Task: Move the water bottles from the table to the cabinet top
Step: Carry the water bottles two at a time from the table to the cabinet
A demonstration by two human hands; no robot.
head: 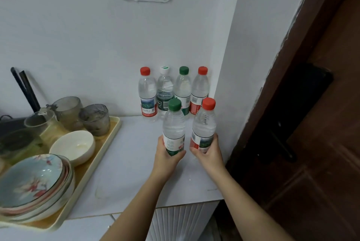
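Observation:
My left hand (167, 156) grips a green-capped water bottle (173, 124) round its lower label. My right hand (208, 151) grips a red-capped water bottle (204, 122) the same way. Both bottles stand upright, side by side, at or just above the white cabinet top (136, 162); their bases are hidden by my hands. Behind them several water bottles (173, 92) stand in a row against the wall, with red, white and green caps.
A cream tray (109, 137) on the left carries stacked patterned bowls (35, 184), a white bowl (73, 146) and glass cups (95, 119). A white wall corner (229, 88) and a dark wooden door (311, 124) close the right side.

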